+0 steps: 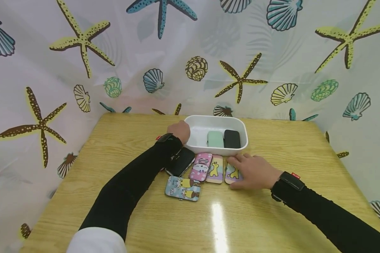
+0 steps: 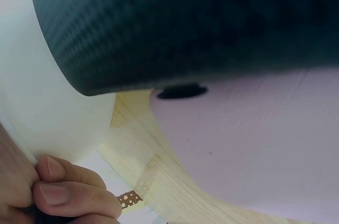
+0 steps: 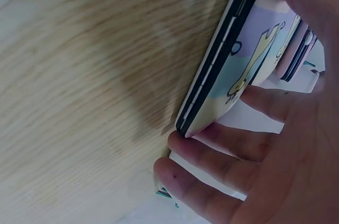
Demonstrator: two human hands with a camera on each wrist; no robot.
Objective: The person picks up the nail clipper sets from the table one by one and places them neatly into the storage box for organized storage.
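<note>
A white rectangular bin [image 1: 215, 150] stands at the back of the table, with a mint-green case [image 1: 215, 138] and a black case [image 1: 232, 139] inside. My left hand [image 1: 179, 131] is at the bin's left end, and its curled fingers [image 2: 79, 200] grip the rim; what the thumb does is hidden. On the table, my right hand [image 1: 256, 172] holds a flat pastel giraffe case [image 3: 254, 44] between thumb and fingertips. Beside it lie a similar giraffe case [image 1: 216, 169] and a pink cartoon case [image 1: 201, 166].
Under the left forearm a black case [image 1: 181, 161] overlaps a paler one. Nearer me lies a blue case [image 1: 182, 188] with giraffes, touching the pink one. A curtain [image 1: 174, 88] with starfish and shells surrounds the wooden table [image 1: 272, 225] at the back and sides.
</note>
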